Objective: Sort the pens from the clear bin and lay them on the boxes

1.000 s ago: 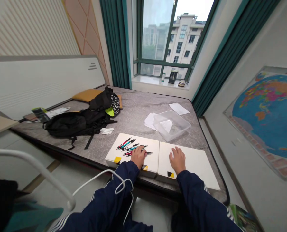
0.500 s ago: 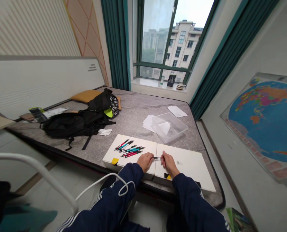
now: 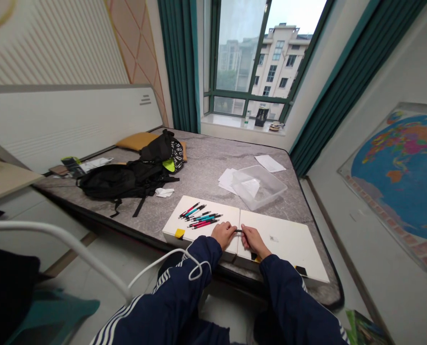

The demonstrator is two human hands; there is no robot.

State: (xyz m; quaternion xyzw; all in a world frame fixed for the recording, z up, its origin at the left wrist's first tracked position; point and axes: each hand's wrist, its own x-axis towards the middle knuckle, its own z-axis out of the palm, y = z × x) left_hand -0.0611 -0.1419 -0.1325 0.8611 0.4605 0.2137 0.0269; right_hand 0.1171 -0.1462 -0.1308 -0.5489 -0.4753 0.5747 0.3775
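your right hand (image 3: pixel 253 241) pinches a dark pen (image 3: pixel 238 230) over the join of two white boards (image 3: pixel 284 239), your curled left hand (image 3: pixel 223 235) maybe steadying it, other pens (image 3: pixel 201 218) grouped left.

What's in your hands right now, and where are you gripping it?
A dark pen, apparently held by its two ends: one end hidden in the left hand, the other in the right hand, with its middle showing between them.
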